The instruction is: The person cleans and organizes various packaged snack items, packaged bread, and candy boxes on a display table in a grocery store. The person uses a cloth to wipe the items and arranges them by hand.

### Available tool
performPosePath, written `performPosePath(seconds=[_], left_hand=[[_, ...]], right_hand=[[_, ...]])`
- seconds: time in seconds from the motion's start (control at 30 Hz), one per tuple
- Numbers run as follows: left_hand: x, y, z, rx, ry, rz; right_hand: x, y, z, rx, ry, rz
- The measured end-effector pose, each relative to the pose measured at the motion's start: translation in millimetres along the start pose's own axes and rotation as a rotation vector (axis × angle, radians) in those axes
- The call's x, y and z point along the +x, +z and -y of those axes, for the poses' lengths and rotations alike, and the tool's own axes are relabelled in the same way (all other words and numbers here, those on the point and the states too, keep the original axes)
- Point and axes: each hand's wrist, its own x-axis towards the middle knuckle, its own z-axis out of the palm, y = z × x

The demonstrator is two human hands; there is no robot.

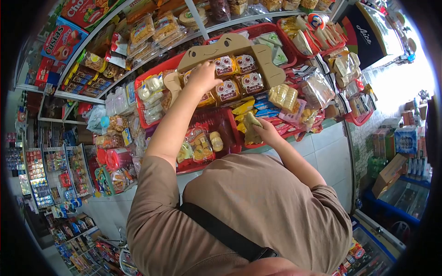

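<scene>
My left hand [203, 77] reaches over the left part of a brown cardboard display box [216, 48] with a cut-out animal shape and drawn eyes. Its thumb stands apart from the fingers, which rest on or just above the packs there; the fingertips are partly hidden. Square snack packs [227, 90] with big-eyed printed faces fill the box in rows. Lower and to the right, my right hand [268, 132] is closed round a crumpled olive-green cloth [252, 128], held over yellow packets [243, 108] at the edge of a red tray.
Red baskets [232, 133] with packaged snacks surround the box. Clear bags of biscuits [283, 96] lie to the right, and plastic jars [115, 123] stand at left. A metal-edged shelf [202, 23] runs behind. White floor tiles [329, 147] show at right.
</scene>
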Motion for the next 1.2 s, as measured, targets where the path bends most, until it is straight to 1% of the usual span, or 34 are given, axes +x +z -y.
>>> performPosePath(seconds=[0.03,0.13,0.2,0.27,0.3,0.4,0.43,0.47,0.53,0.57,0.6,0.63,0.67,0.7,0.77,0.8,0.83,0.87,0.93,1.03,1.07,1.13,1.17,1.2], left_hand=[[9,-1,-4,-0.030,-0.003,0.002],[30,14,-9,0.014,0.045,-0.142],[39,23,-11,0.064,0.025,-0.054],[46,34,-8,0.102,0.026,0.011],[45,30,-10,0.068,0.027,0.015],[33,16,-15,-0.031,0.021,-0.034],[26,12,-16,-0.091,0.032,-0.107],[18,10,-16,-0.441,0.022,-0.091],[1,5,-20,-1.137,0.012,-0.063],[-11,10,-24,-1.439,-0.057,0.016],[-26,18,-27,-1.547,-0.143,0.083],[-41,40,-29,-1.608,-0.163,0.105],[-63,28,-53,-1.913,-0.148,0.284],[-77,41,-66,-1.942,-0.301,0.305],[-90,72,-75,-1.847,-0.303,0.167],[-97,44,-89,-1.999,-0.297,0.069],[-100,20,-91,-2.077,-0.264,0.014],[-100,29,-75,-2.132,-0.288,0.000],[-106,14,-60,-2.172,-0.311,0.104],[-132,-1,-73,-2.108,-0.228,0.123],[-140,-2,-78,-2.147,-0.268,0.180],[-146,7,-75,-2.143,-0.207,0.276],[-144,9,-75,-2.139,-0.238,0.226],[-138,3,-77,-2.134,-0.268,0.176]], right_hand=[[-1,-3,-2,0.002,-0.008,0.004],[-2,-13,-9,-0.019,-0.023,-0.007],[-2,-21,-8,-0.059,-0.027,-0.049],[-4,-29,-4,-0.029,-0.026,-0.084],[-4,-32,-3,-0.012,-0.025,-0.098],[0,-39,-7,0.131,-0.069,-0.183],[3,-41,-8,0.192,-0.085,-0.207],[8,-42,-8,0.443,-0.060,-0.208],[11,-33,22,0.781,-0.139,-0.351],[17,-27,34,0.797,-0.198,-0.369],[22,-21,45,0.811,-0.255,-0.388],[26,-14,56,0.823,-0.309,-0.406],[25,-5,68,0.724,-0.309,-0.362],[32,3,71,0.552,-0.293,-0.281],[39,26,81,0.077,-0.504,-0.283],[37,37,86,-0.229,-0.728,-0.362],[33,40,92,-0.249,-0.732,-0.245],[33,46,89,-0.202,-0.746,-0.163],[31,51,94,-0.268,-0.779,-0.046],[35,51,100,-0.169,-0.726,-0.107],[37,49,104,-0.129,-0.692,-0.063],[41,42,111,-0.049,-0.620,0.010],[38,44,107,-0.184,-0.633,-0.069],[33,45,108,-0.256,-0.707,-0.057]])
